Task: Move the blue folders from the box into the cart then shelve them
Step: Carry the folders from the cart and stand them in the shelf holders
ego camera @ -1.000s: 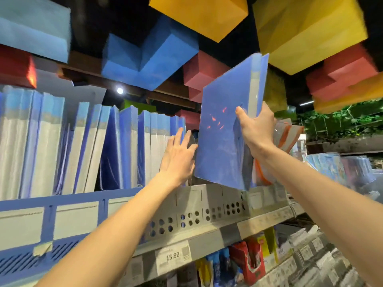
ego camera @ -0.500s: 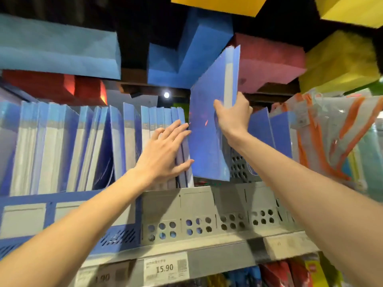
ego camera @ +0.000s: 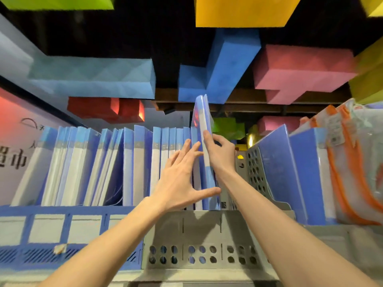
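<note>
Sliding blue folder (ego camera: 204, 125) into grey file rack (ego camera: 207, 228): broadside and tilted half a second back, now edge-on, upright, lower end in slot. Your right grip (ego camera: 219, 156) pinches its edge; left grip (ego camera: 182, 179), fingers spread flat, presses shelved folders (ego camera: 165, 154) aside. Seating likely close.

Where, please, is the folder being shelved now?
Centre of the head view: the right hand holds the blue folder upright at the right end of the shelved row, beside the left hand.

The left hand (ego camera: 180, 183) and grey rack (ego camera: 207, 228) hide the foot of the blue folder (ego camera: 204, 121); wall lettering (ego camera: 14, 160) is cropped.
</note>
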Motion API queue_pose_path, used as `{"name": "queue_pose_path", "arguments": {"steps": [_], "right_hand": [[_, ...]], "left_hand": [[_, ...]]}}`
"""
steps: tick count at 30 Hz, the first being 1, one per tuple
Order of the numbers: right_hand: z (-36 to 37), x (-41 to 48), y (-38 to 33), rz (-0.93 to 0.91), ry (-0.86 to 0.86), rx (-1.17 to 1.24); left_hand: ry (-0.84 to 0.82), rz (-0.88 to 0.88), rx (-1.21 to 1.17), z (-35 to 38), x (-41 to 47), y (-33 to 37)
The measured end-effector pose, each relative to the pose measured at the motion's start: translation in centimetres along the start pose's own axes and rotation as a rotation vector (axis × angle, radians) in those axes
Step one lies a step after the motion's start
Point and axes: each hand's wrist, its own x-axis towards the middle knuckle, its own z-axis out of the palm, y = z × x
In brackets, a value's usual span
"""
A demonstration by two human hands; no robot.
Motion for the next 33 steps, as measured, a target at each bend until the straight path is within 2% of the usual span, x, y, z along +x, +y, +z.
{"name": "queue_pose_path", "arguments": {"steps": [4, 9, 15, 18, 25, 29, 33], "right_hand": [[-1.2, -0.4, 1.3, -0.018, -0.213, 0.081], [-2.4, -0.6, 3.1, 0.061, -0.456, 0.141], [-3.2, -0.2, 3.1, 0.148, -0.583, 0.164], [-3.8, 0.1, 3.1, 0.188, -0.566, 0.110], [-5.1, 0.4, 3.3, 0.110, -0.531, 0.132], [-5.0, 0.5, 3.1, 0.073, -0.501, 0.093], [-5.0, 0.4, 2.6, 0.000, -0.441, -0.013]], "left_hand": [[0.007, -0.023, -0.037, 0.2, 0.0, 0.1], [-0.039, -0.011, -0.048, 0.1, 0.1, -0.2], [-0.078, 0.020, -0.029, 0.1, 0.3, -0.5], [-0.132, 0.065, 0.045, -0.5, 0.8, -1.3], [-0.140, 0.118, 0.180, -0.5, 1.4, -2.0], [-0.170, 0.162, 0.280, -0.4, 2.0, -1.9], [-0.181, 0.181, 0.273, -0.6, 2.4, -1.7]]}}
